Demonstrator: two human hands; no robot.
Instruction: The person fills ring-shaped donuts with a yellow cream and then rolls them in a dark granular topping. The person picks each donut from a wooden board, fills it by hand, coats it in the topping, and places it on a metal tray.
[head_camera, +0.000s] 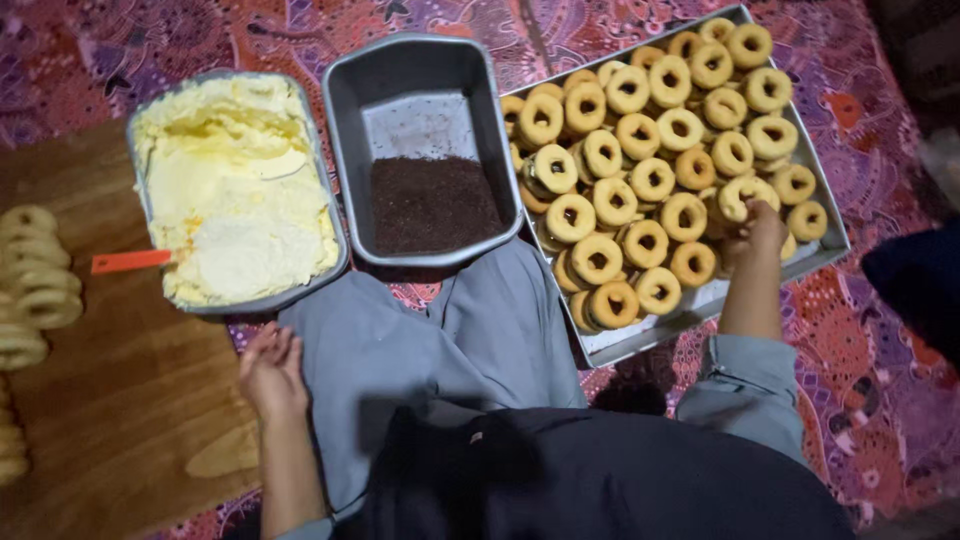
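Two hands show in the lower half of the frame, both belonging to the person wearing the camera, who sits with grey-clad legs (450, 340) stretched toward the pans. The right hand (755, 232), at middle right, reaches into a large metal tray (640, 340) that fills the upper right of the frame. Its fingers are curled around one ring-shaped doughnut (745, 195) at the tray's lower right part, gripping it among the many other golden doughnuts (620, 150) packed there, some stacked on each other. The left hand (270, 372), at lower left, rests by the left thigh at the edge of a brown wooden board (130, 390), fingers loosely curled and holding nothing.

At upper centre stands a deep rectangular metal pan (345, 150) whose nearer half is covered with dark chocolate sprinkles (432, 205). Just left of it, touching or nearly so, another rectangular pan (135, 170) is heaped with pale yellow cream (235, 185); an orange handle (130, 261) sticks out of it toward the left. Along the far left edge of the frame lies a row of pale rings (30, 290) on the board. Everything sits on a purple and red patterned cloth (860, 340).
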